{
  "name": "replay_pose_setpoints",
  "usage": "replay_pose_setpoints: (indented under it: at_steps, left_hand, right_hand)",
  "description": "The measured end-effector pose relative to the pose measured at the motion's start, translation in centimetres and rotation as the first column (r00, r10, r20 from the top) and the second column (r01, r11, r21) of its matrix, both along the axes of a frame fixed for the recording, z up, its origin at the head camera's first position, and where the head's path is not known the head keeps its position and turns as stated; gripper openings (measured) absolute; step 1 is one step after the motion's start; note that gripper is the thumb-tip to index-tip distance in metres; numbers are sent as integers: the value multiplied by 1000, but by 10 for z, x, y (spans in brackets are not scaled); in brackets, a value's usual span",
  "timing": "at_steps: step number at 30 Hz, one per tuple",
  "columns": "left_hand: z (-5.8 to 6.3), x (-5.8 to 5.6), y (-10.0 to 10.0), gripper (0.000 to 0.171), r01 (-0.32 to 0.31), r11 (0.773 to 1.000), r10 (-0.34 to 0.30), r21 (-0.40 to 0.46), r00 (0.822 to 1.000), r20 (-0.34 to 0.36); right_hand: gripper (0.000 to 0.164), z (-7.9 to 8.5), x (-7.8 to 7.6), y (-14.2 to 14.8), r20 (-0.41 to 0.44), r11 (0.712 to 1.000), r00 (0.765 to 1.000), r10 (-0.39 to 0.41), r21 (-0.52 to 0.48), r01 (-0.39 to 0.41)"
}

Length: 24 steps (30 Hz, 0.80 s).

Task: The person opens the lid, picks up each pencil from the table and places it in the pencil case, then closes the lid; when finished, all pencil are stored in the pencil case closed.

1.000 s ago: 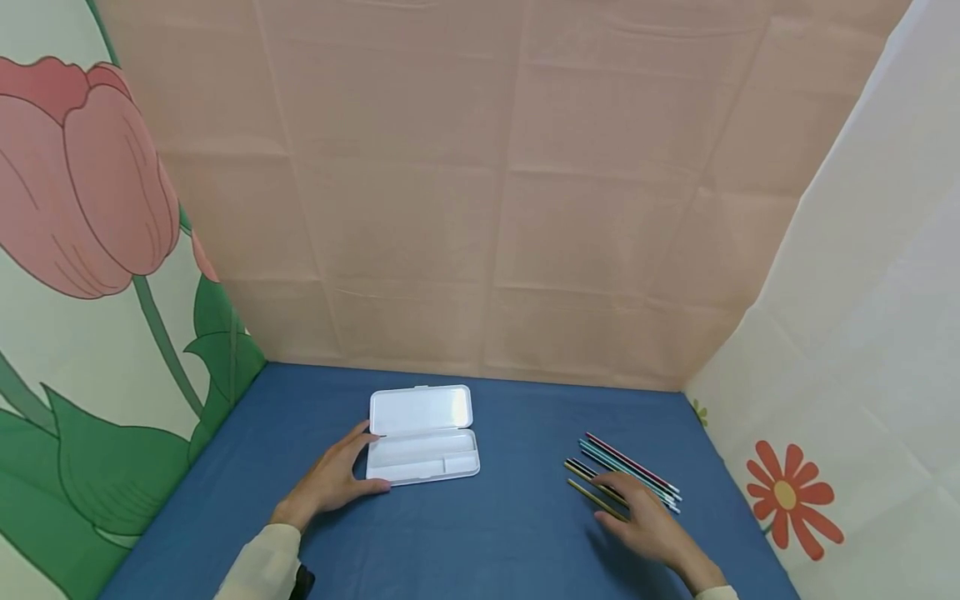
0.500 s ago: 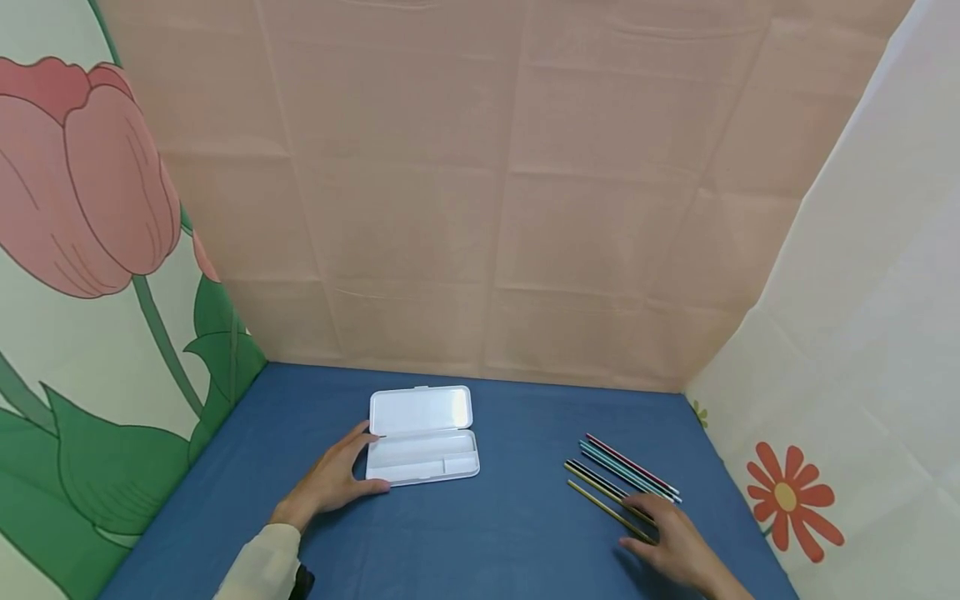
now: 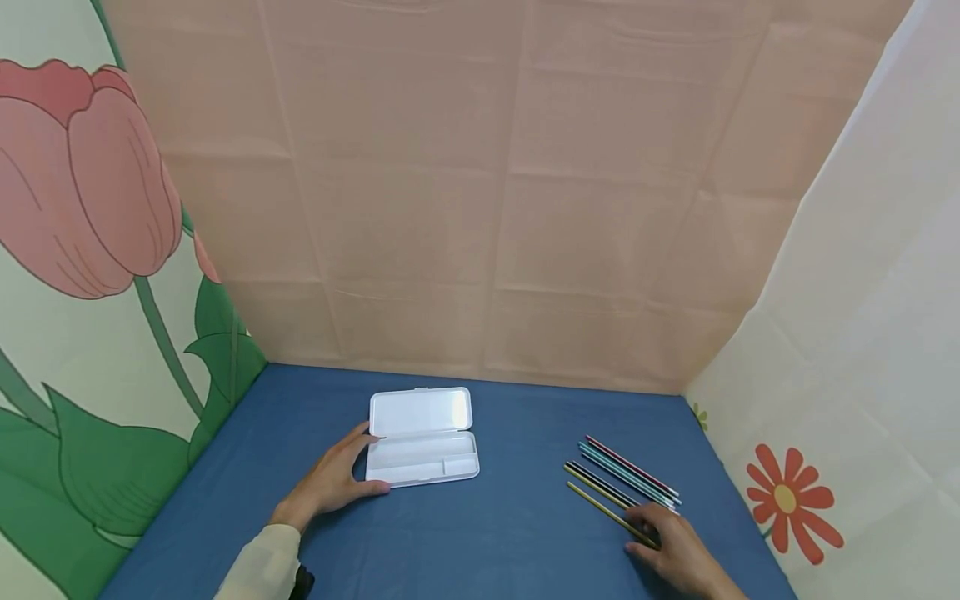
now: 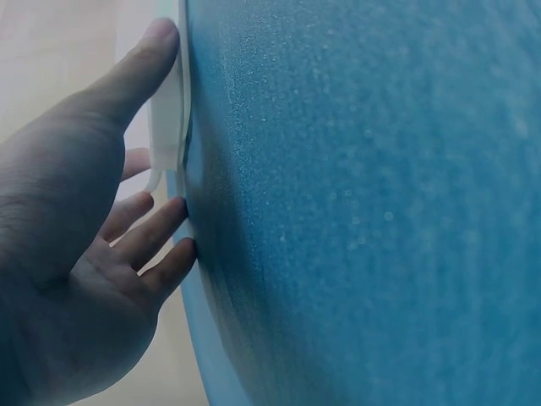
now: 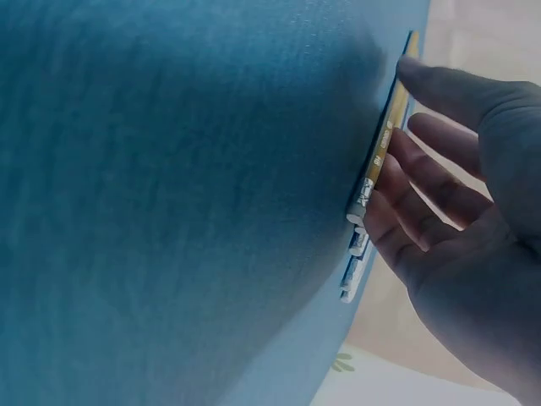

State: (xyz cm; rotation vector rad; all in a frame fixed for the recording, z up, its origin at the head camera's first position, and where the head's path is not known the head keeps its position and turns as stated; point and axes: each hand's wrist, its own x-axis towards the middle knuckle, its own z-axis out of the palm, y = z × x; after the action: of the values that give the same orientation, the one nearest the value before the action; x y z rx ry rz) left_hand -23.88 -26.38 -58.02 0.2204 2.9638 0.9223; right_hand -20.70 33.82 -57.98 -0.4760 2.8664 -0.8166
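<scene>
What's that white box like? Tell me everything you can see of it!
The white box looks plastic, with rounded corners. It lies open on the blue cloth, its shiny lid folded back on the far side. The base has one long compartment, with smaller sections in front. The left hand touches its left end.

A beige cloth hangs behind a blue tabletop, between flower-printed side panels.

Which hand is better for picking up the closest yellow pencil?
Right, I think: the right hand is at that yellow pencil, while the left hand is farther off, at the white case.
</scene>
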Motion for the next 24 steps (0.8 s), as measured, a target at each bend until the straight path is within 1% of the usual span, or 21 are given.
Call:
replay_pose_setpoints:
  at_steps: [4,13,24]
  left_hand:
    - [-1,1,0,98,0,1000,0,-2,1000,-4]
    - [2,2,1,97,-3,1000,3,3,1000,4]
    - [-1,1,-1,97,-14,1000,14,-7,1000,14]
  right_hand:
    - [31,-2,0,-1,-2,1000,1000,-12,-18,12]
    - [18,-4,1,-2,-29,1000,1000,2,-24,-3]
    - [18,-3,0,-2,-39,1000,999,23,-13,-24]
